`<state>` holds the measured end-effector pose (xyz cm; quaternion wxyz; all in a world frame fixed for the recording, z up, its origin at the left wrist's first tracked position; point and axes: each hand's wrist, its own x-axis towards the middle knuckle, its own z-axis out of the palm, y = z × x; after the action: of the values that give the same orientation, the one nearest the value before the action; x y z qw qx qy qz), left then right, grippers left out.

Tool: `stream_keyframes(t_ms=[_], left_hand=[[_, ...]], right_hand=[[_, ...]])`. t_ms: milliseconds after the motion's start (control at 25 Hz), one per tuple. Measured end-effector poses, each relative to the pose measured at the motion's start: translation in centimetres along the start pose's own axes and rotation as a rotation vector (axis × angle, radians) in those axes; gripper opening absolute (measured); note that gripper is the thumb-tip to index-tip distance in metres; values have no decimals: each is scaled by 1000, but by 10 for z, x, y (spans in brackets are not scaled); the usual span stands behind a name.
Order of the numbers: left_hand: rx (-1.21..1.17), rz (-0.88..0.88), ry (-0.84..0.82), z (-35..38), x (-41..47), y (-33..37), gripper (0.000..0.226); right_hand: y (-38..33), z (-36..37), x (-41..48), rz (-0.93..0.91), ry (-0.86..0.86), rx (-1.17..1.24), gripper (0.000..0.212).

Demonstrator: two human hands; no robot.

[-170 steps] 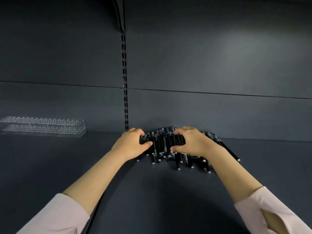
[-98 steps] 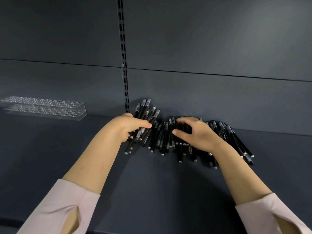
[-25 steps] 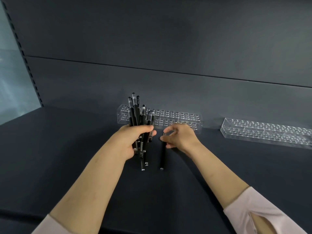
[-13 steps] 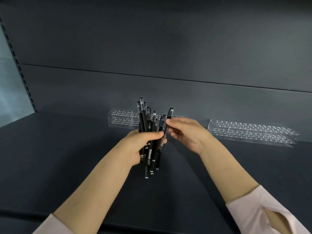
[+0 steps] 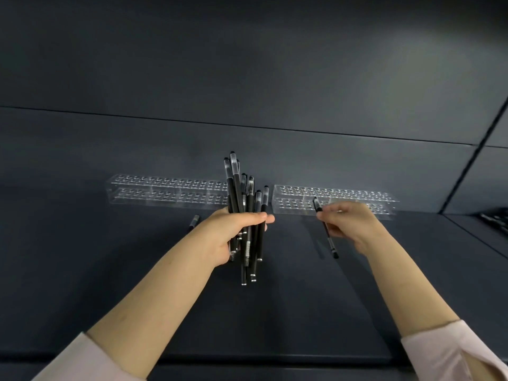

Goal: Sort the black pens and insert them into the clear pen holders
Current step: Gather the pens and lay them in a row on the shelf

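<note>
Dark shelf; clear left holder and right holder along back wall. Left hand grips upright bundle of black pens; right hand pinches single pen just before right holder. Step: inserting. Next, likely: align tip over hole.

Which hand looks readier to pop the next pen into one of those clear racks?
The right, probably. The right hand pinches a single pen just in front of the right clear holder, while the left hand is full, gripping a whole bundle of pens.

Dim, overhead glow, wide-angle edge bending
</note>
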<state>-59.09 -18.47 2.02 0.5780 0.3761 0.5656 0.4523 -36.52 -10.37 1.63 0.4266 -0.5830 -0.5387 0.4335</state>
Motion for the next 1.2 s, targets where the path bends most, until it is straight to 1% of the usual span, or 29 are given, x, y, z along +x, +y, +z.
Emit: stream_keyframes(t_ms=[160, 240, 400, 560, 640, 680, 720, 760, 800, 880, 960, 1040, 1120, 1200], left_hand=[[-11, -9, -9, 28, -1, -7, 18], [-17, -25, 16, 37, -1, -9, 18], [-30, -27, 32, 51, 0, -11, 19], [-45, -16, 55, 55, -3, -14, 21], [-38, -14, 78, 52, -5, -16, 21], [-28, -17, 88, 50, -6, -17, 21], [-18, -20, 99, 46, -7, -18, 20], [-12, -24, 107, 43, -9, -19, 19], [-8, -28, 112, 38, -11, -18, 18], [-9, -33, 115, 26, -15, -16, 18], [-19, -27, 110, 7, -20, -11, 19], [-33, -15, 103, -14, -24, -5, 20], [-59, -10, 116, -38, -26, 0, 20], [-136, -5, 153, -63, -25, 3, 17]], right_hand=[[27, -34, 8, 43, 74, -153, 13], [34, -43, 11, 28, 108, -245, 10], [37, -49, 12, -18, 108, -360, 7], [38, -48, 13, -31, 106, -496, 14], [34, -45, 10, -101, 136, -597, 20], [30, -40, 7, -157, 136, -597, 21], [24, -33, 2, -208, 106, -538, 21], [16, -23, -4, -226, 39, -427, 20], [7, -11, -11, -207, -61, -293, 20], [-11, 18, -25, -111, -272, -72, 18], [-25, 51, -32, -62, -382, 25, 12], [-34, 83, -36, -48, -407, 114, 5], [-42, 112, -35, -35, -375, 229, 8], [-48, 134, -31, -25, -307, 298, 11]])
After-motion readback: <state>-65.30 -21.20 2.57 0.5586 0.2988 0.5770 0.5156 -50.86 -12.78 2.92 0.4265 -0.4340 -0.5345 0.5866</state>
